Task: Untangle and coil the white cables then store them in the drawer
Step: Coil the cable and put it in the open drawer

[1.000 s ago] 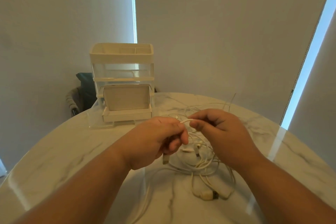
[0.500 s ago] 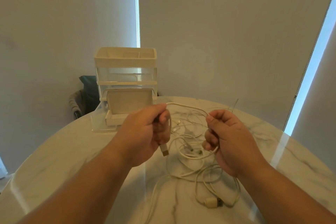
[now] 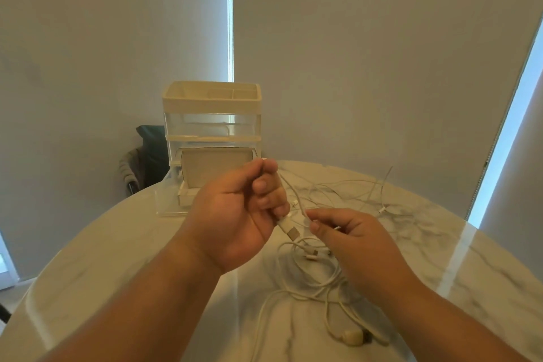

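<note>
A tangle of white cables (image 3: 317,279) lies on the round marble table (image 3: 147,244), spreading from the middle to the far right. My left hand (image 3: 244,214) is raised above the table and grips one cable near its USB plug (image 3: 289,229), which sticks out below the fist. My right hand (image 3: 349,235), lower and to the right, pinches a strand of the same tangle. A cream and clear drawer unit (image 3: 211,138) stands at the table's far edge, its lower drawer (image 3: 188,197) pulled out toward me.
A round white plug end (image 3: 351,337) lies near the front of the tangle. A dark chair (image 3: 147,156) stands behind the table at the left. Grey blinds close off the back.
My left hand has lifted the cable end higher and toward the drawer unit. My right hand has dropped lower and shifted its hold to a thin strand.
</note>
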`<state>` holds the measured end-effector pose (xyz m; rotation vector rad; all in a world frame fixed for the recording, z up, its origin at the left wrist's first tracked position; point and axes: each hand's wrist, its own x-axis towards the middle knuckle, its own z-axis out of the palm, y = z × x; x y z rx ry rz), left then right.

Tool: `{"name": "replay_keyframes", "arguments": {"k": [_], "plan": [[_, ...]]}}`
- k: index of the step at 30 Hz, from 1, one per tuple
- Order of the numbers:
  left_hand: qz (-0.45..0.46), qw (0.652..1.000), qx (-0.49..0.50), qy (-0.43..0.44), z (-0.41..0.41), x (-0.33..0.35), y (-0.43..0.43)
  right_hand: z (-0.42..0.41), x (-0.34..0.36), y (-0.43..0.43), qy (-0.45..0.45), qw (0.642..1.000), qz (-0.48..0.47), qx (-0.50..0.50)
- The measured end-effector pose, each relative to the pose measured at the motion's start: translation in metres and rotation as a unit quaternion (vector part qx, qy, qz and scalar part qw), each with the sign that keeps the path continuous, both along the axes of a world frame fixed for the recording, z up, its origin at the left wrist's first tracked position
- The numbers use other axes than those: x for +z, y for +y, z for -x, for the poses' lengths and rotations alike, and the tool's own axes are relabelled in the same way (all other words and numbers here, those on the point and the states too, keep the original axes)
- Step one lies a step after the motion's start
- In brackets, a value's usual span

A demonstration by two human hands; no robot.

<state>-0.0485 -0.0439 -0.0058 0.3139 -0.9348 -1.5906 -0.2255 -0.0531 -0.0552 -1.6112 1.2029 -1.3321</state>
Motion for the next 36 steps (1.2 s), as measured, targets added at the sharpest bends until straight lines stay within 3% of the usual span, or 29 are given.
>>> {"name": "replay_keyframes", "arguments": {"k": [5, 14, 17, 21, 23, 28, 36], "plan": [[0.009, 0.999, 0.008, -0.031, 0.003, -0.001, 0.004, -0.007, 0.002, 0.004, -0.008, 1.0, -0.018, 0.015], [-0.028, 0.997, 0.07, -0.023, 0.003, 0.0, -0.001, -0.006, -0.002, 0.007, 0.11, 0.991, -0.011, 0.079], [-0.043, 0.995, 0.09, -0.02, 0.002, -0.003, -0.004, -0.006, -0.004, 0.006, 0.081, 0.987, -0.034, 0.136], [-0.052, 0.993, 0.108, -0.012, 0.002, -0.003, -0.005, -0.005, -0.003, 0.01, -0.037, 0.965, -0.135, 0.222], [-0.052, 0.993, 0.109, -0.006, 0.0, -0.002, -0.005, -0.006, -0.002, 0.012, -0.029, 0.957, -0.149, 0.246], [-0.044, 0.994, 0.094, -0.014, -0.001, -0.002, -0.005, -0.006, 0.001, 0.014, 0.09, 0.968, -0.11, 0.207], [-0.002, 0.975, 0.174, -0.135, 0.002, -0.012, -0.012, -0.006, 0.0, 0.013, 0.047, 0.972, -0.112, 0.199]]}}
